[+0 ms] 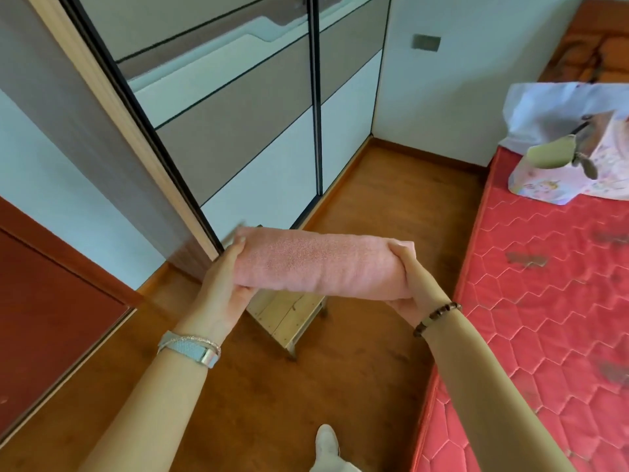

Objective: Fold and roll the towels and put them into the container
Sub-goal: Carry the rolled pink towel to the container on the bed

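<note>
2 hands (221, 284), 1 rolled towel (323, 264)

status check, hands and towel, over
Left hand and right hand grip opposite ends of the rolled pink towel. Towel held level, in the air above a wooden stool. No container identifiable.

Towel (320, 265) above stool (289, 318), mattress (544, 301) right

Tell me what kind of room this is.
Most likely a bedroom: a red quilted mattress along the right, a sliding-door wardrobe ahead, wooden floor between them.
</note>
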{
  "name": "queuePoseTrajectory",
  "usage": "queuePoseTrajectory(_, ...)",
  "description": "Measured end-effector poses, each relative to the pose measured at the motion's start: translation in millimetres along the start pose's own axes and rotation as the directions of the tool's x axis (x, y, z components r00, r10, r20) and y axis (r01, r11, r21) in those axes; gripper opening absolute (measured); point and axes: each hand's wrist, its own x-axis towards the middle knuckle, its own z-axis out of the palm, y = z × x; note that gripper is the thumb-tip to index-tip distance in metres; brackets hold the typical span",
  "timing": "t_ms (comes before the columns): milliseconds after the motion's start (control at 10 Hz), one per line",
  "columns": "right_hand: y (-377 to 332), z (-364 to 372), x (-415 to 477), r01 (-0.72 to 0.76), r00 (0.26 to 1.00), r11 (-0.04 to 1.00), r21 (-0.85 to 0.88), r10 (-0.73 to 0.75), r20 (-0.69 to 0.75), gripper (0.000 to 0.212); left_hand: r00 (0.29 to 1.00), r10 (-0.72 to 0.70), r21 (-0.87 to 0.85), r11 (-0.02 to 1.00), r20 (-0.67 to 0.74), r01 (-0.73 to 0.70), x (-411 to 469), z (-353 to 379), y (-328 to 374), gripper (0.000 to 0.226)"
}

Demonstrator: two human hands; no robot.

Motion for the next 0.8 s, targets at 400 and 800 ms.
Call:
queuePoseTrajectory(400, -62, -68, 46, 0.101, 0.965, 0.981, 0.168, -0.055, -0.257, 0.032, 0.964, -0.135, 0.233, 0.969, 0.228, 0.080, 120, 106, -2, 0.059)
queuePoseTrajectory(800, -144, -128, 123, 0.233, 0.856, 0.933, 0.276, -0.062, -0.514, 0.026, 0.895, -0.326, 0.227, 0.937, 0.303, 0.265, 266, 249, 4, 0.043)
